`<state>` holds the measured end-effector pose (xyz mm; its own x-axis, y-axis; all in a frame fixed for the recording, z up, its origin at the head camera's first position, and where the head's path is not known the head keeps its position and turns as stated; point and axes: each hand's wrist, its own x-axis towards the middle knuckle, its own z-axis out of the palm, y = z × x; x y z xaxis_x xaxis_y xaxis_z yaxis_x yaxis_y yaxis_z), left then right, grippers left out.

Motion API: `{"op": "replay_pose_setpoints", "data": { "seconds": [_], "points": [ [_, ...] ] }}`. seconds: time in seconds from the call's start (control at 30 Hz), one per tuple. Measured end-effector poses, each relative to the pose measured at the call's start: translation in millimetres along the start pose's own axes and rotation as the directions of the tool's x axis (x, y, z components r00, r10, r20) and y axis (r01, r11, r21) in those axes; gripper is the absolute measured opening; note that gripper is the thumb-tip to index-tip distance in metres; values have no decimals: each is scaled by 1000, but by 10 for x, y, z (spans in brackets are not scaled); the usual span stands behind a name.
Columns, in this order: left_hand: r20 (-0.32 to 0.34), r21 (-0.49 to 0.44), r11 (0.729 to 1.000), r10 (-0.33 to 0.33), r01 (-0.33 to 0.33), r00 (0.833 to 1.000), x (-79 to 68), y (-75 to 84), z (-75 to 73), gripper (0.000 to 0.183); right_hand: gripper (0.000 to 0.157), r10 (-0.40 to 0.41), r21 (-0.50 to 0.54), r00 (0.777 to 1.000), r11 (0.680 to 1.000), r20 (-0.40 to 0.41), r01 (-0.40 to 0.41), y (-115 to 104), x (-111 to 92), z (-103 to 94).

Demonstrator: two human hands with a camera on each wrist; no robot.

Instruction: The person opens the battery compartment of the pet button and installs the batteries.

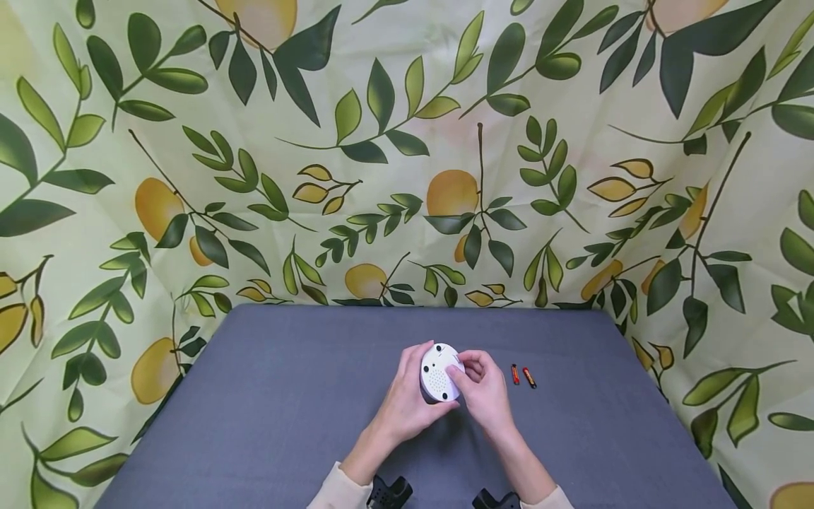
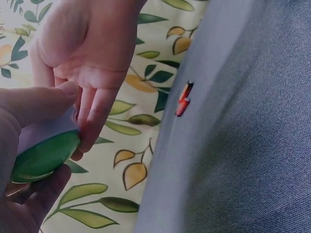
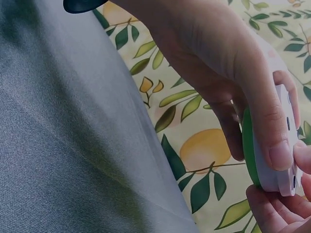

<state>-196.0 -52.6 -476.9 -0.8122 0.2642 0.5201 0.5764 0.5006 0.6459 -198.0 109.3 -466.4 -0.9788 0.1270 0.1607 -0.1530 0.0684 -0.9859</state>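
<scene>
As fingers [image 1: 415, 358] grip the device [image 1: 439, 372], perforations [image 1: 437, 381] face headward.

No readable text, any print on the red batteries [image 1: 530, 377] seemingly too small to read

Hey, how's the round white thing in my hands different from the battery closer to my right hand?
The white device is broad and round; the nearer battery is slim and much smaller.
The device is white with a green side; the battery is mostly red.
The device is held up by your left hand and right hand; the battery lies untouched on the table.
</scene>
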Motion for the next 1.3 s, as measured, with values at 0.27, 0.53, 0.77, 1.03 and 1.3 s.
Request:
{"op": "replay_pose_setpoints", "data": {
  "seconds": [0.27, 0.53, 0.77, 1.03, 1.3],
  "points": [
    [29, 11, 1000, -18, 18, 999, 5, 18, -15, 101, 32, -12, 46, 999, 999, -42, 14, 23, 41, -32],
    [51, -8, 1000, -29, 29, 998, 5, 26, -23, 102, 27, -23, -21, 996, 1000, -81, 22, 19, 68, -138],
    [66, -9, 999, -41, 42, 997, 3, 18, -36, 102, 21, -59, -42, 991, 998, -124, 54, 25, 69, -173],
    [77, -8, 997, -73, 74, 994, 20, -2, -70, 102, 23, -35, 32, 997, 999, -73, 37, 11, 86, -225],
    [67, -14, 995, -97, 98, 993, 47, -36, -110, 103, 19, -14, 21, 997, 1000, -74, 16, 37, 139, -309]
  ]
}}
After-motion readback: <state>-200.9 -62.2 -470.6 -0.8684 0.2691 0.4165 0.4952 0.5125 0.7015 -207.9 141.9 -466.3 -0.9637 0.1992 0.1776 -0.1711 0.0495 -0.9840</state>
